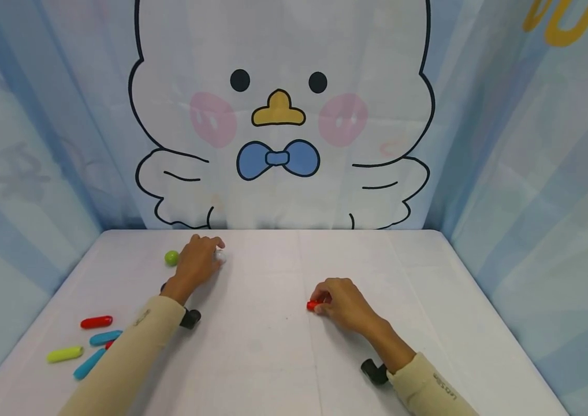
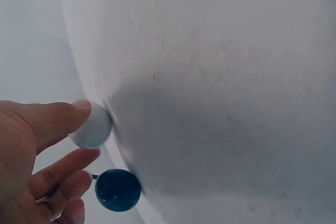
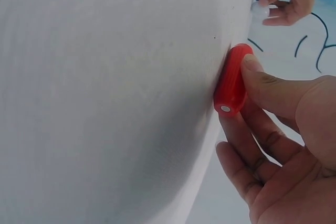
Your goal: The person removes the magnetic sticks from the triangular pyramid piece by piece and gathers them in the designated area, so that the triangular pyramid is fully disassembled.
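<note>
At the far left of the table, my left hand [image 1: 197,263] pinches a white ball [image 2: 95,129] between thumb and fingers, close to the tabletop. Beside its lower fingers sits a dark blue ball [image 2: 118,190], mostly hidden by the hand in the head view. A green ball [image 1: 171,257] lies just left of that hand. Right of the middle, my right hand [image 1: 346,303] holds a red magnetic stick [image 3: 231,80] between thumb and fingers, low along the table. The stick has a small silver disc in its near end.
Several loose sticks lie at the left front: a red one [image 1: 96,322], blue ones [image 1: 88,364] and a yellow-green one [image 1: 64,354]. My left sleeve [image 1: 122,352] partly covers them. A printed curtain [image 1: 283,196] stands behind the white table [image 1: 252,358].
</note>
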Available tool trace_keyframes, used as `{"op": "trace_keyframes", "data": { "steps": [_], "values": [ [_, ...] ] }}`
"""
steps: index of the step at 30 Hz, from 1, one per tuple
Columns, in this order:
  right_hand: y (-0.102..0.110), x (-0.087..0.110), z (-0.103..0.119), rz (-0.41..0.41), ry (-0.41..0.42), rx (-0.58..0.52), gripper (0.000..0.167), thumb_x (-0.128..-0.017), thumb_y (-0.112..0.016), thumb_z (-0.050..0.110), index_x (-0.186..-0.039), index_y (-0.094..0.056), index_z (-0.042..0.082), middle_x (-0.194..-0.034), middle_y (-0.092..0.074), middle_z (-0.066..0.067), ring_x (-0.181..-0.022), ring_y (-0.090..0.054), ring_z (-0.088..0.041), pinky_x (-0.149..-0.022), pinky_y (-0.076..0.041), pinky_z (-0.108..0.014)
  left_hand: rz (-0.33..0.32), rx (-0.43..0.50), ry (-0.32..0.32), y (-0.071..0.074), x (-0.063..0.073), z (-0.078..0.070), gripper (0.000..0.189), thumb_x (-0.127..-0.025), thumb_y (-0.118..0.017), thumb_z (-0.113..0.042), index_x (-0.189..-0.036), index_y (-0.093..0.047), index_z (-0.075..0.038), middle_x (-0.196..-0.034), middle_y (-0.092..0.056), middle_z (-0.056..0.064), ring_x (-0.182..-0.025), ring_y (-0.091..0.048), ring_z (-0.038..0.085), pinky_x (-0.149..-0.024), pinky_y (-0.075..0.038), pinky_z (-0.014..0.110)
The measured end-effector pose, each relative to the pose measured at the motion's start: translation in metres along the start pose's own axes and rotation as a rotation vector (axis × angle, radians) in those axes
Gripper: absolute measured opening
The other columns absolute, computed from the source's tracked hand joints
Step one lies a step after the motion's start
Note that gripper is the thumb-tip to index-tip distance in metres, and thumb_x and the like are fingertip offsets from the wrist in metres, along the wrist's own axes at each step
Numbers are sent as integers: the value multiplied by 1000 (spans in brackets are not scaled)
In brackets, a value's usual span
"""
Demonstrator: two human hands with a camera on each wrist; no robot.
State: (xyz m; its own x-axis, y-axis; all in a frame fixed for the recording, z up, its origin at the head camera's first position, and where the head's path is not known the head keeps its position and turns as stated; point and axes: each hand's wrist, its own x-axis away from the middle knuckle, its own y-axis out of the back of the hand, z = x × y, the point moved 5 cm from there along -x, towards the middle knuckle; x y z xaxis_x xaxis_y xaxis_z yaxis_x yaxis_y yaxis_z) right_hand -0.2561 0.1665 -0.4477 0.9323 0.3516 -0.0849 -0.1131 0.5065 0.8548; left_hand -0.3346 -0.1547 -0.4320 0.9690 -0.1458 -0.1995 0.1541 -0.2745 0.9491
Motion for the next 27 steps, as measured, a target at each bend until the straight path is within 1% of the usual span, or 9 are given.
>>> {"op": "trace_keyframes", "data": {
  "steps": [3, 6, 10, 13, 16, 19, 21, 24, 27],
  "values": [
    [1, 0, 0, 3, -2, -6, 16, -85, -88, 7, -95, -80, 17, -90, -73, 7, -85, -59, -12, -82, -52, -31, -39, -31, -26, 3, 3, -7, 45, -89, -87, -14, -130, -70, -4, -121, -72, 23, -109, -58, 39, -96, -55, 52],
    [3, 1, -1, 6, -8, -20, 16, -85, -89, 9, -96, -80, 17, -90, -73, 7, -85, -60, -12, -82, -53, -31, -65, -36, -62, 4, 7, -20, 44, -88, -88, -17, -128, -72, -7, -123, -72, 22, -111, -59, 39, -97, -56, 51],
    [7, 2, -3, -3, -11, -30, 17, -84, -89, 9, -96, -80, 16, -90, -73, 7, -84, -60, -10, -82, -54, -30, -59, -6, -132, 1, 14, -47, 38, -88, -89, -19, -123, -74, -11, -118, -73, 17, -108, -60, 34, -95, -56, 47],
    [9, 3, -4, -14, -3, -26, 17, -84, -90, 8, -96, -80, 16, -90, -73, 7, -83, -60, -8, -81, -54, -29, -43, 31, -208, -3, 21, -73, 34, -87, -90, -19, -118, -76, -13, -112, -75, 13, -105, -61, 30, -92, -56, 44],
    [11, 5, -6, -21, -14, -15, 18, -84, -91, 10, -97, -81, 16, -90, -73, 7, -83, -60, -8, -82, -54, -30, -1, 79, -279, -9, 29, -99, 32, -86, -91, -20, -115, -78, -14, -108, -75, 9, -100, -59, 26, -89, -55, 41],
    [14, 6, -10, -24, -56, 3, 22, -83, -92, 14, -101, -81, 18, -92, -73, 7, -87, -61, -10, -86, -54, -33, 64, 133, -334, -18, 36, -125, 31, -86, -91, -22, -114, -79, -15, -107, -77, 6, -98, -58, 22, -88, -54, 38],
    [15, 8, -12, -28, -81, 23, 26, -82, -93, 16, -104, -81, 19, -95, -73, 6, -91, -61, -13, -89, -54, -36, 106, 151, -365, -24, 39, -141, 31, -87, -91, -24, -115, -80, -16, -108, -77, 4, -98, -58, 20, -87, -55, 36],
    [19, 10, -15, -35, -103, 45, 34, -79, -95, 19, -110, -81, 20, -100, -74, 3, -97, -61, -17, -92, -53, -39, 146, 166, -406, -34, 42, -161, 28, -88, -89, -25, -114, -81, -18, -106, -78, 1, -98, -58, 17, -85, -55, 32],
    [21, 13, -16, -45, -106, 51, 43, -78, -96, 21, -117, -80, 19, -108, -74, -1, -103, -61, -21, -94, -53, -43, 167, 172, -429, -43, 42, -175, 26, -88, -89, -25, -112, -81, -20, -101, -77, -2, -95, -57, 14, -81, -53, 27]
  ]
}}
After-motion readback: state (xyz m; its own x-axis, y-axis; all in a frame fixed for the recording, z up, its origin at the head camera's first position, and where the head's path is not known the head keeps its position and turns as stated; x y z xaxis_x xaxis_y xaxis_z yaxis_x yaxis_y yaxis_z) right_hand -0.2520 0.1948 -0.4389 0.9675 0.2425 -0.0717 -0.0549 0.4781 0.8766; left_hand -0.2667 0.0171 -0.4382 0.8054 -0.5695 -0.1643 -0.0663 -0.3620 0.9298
